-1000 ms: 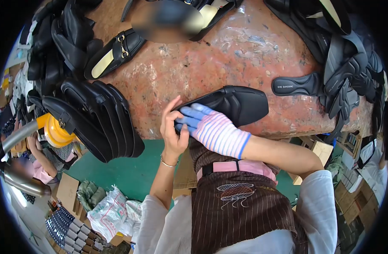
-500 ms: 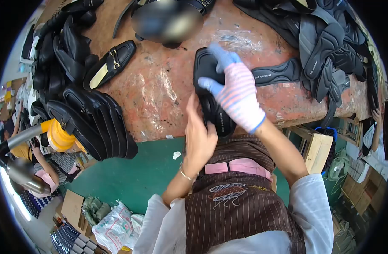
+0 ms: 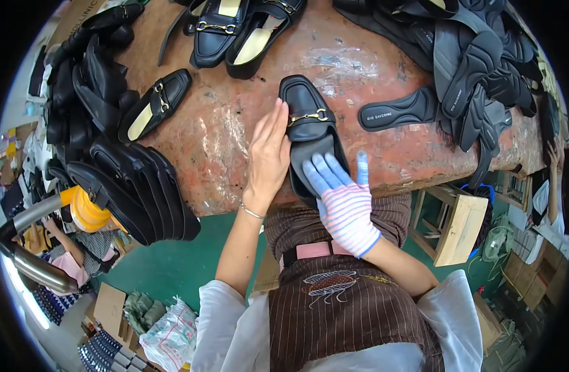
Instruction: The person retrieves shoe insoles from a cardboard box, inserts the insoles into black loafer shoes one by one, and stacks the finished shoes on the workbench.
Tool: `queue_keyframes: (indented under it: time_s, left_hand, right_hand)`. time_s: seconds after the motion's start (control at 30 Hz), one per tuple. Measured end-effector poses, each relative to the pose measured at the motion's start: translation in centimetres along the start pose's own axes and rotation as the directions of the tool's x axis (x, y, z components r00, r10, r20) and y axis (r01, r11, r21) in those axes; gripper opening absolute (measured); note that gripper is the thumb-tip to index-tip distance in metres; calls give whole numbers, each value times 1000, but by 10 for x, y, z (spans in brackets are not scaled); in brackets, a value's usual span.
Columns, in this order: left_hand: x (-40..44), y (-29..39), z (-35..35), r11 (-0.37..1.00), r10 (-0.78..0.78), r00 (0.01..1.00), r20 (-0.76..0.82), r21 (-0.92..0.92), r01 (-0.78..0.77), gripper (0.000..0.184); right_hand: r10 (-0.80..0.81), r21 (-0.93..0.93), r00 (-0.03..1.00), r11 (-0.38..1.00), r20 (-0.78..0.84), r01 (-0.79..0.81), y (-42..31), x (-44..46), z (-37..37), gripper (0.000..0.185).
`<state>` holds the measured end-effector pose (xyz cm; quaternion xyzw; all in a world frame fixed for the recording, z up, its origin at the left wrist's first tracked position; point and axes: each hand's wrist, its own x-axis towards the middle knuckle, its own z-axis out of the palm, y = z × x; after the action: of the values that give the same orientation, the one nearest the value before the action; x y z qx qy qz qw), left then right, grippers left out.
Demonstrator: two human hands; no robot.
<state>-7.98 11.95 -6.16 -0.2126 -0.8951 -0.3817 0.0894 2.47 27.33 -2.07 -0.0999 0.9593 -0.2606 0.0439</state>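
Note:
A black loafer (image 3: 307, 106) with a gold horsebit buckle lies sole down near the table's front edge, toe pointing away from me. My left hand (image 3: 269, 152), bare and with a bracelet at the wrist, holds the loafer's left side with fingers stretched along it. In a striped glove with blue fingertips, my right hand (image 3: 343, 201) lies flat over the heel half. Its fingers are spread on the dark insole (image 3: 314, 150) inside the shoe. A loose black insole (image 3: 396, 111) with white lettering rests to the right.
Another loafer (image 3: 157, 104) lies at left, and a pair of loafers (image 3: 217, 44) stands at the back. Stacked black shoes (image 3: 142, 186) crowd the left edge beside a yellow lamp part (image 3: 89, 208). Insoles are heaped (image 3: 476, 74) at right. A wooden stool (image 3: 461, 229) stands below.
The loafer has come down flat on the table, its buckled upper now showing. My right hand has moved from its far end down to the heel half; my left hand has moved up its side.

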Motion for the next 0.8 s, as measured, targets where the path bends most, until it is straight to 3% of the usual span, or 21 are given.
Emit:
queue_keyframes:
  time_s: [0.13, 0.2, 0.23, 0.3, 0.33, 0.37, 0.4, 0.5, 0.53, 0.63, 0.77, 0.8]
  left_hand:
    - [-2, 11, 5, 990, -121, 993, -4, -77, 120, 58]
    - [-7, 15, 6, 984, -143, 990, -7, -107, 141, 59]
    - [-9, 17, 6, 977, -164, 986, -10, -137, 161, 59]
    - [-22, 30, 6, 970, -183, 983, -20, -166, 177, 61]
    - [-40, 46, 6, 920, -254, 964, -75, -328, 217, 68]
    - [-54, 59, 9, 844, -329, 937, -116, -482, 237, 78]
    - [-64, 69, 16, 844, -326, 939, -113, -483, 234, 78]
    - [-96, 90, 38, 943, -304, 940, -154, -192, 273, 83]
    - [-103, 82, 42, 939, -315, 936, -157, -195, 283, 83]
    - [-112, 50, 59, 953, -112, 994, -7, 283, 109, 115]
    - [-112, 49, 65, 976, -123, 983, -134, 165, 145, 108]
    - [-110, 51, 66, 978, -116, 984, -136, 159, 137, 108]
  right_hand:
    - [-11, -144, 993, 990, -118, -6, 11, 42, 22, 63]
    - [163, -142, 966, 981, 202, -136, 17, 80, 13, 63]
    - [163, -142, 966, 980, 203, -136, 20, 81, 17, 63]
    - [-42, -167, 998, 985, -54, 33, 30, 81, 30, 55]
    - [-150, -197, 972, 974, -181, 113, 32, 84, 31, 51]
    - [-155, -201, 970, 973, -185, 117, 33, 87, 31, 51]
    - [-154, -209, 975, 971, -162, 119, 33, 89, 30, 51]
    - [-151, -221, 985, 967, -84, 130, 25, 79, 28, 53]
    - [-100, -228, 993, 970, -54, 86, 15, 65, 25, 55]
    - [-13, -261, 1000, 965, 4, 13, 1, 48, 16, 59]
    - [-25, -333, 999, 942, 35, 35, -3, 56, 8, 56]
    - [68, -213, 978, 977, 198, -25, -2, 76, 0, 52]
